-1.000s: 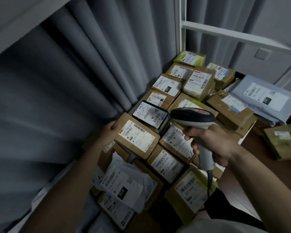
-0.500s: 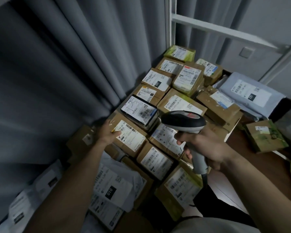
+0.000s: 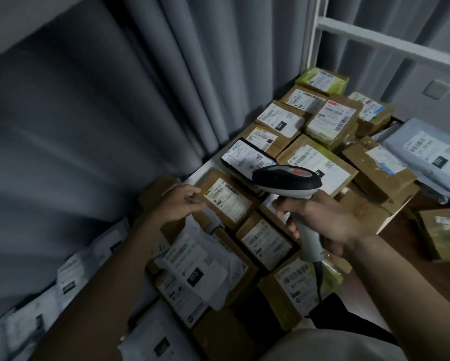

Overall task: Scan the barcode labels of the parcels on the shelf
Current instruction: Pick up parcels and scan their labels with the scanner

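Grey curtains (image 3: 114, 100) are hanging behind labelled cardboard parcels (image 3: 320, 162). Right hand (image 3: 330, 225) is gripping a grey handheld scanner (image 3: 289, 183). Left hand (image 3: 182, 204), fingers loosely curled, is touching a brown labelled box (image 3: 227, 201).

We note matt brown cardboard boxes (image 3: 369, 175) with white paper labels (image 3: 227, 199), a glossy plastic scanner (image 3: 286, 182), and grey cloth curtains (image 3: 140, 87).

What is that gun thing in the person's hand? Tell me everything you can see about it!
It is a handheld barcode scanner, and it looks like plastic. Its wide head is black on top with a red patch, and pale grey underneath. A grey handle slants down from the head, and a dark cable hangs from the handle's end. The right hand grips the handle, fingers curled round it. The head hovers over the brown parcels, aimed to the left, toward the cardboard box by the left hand.
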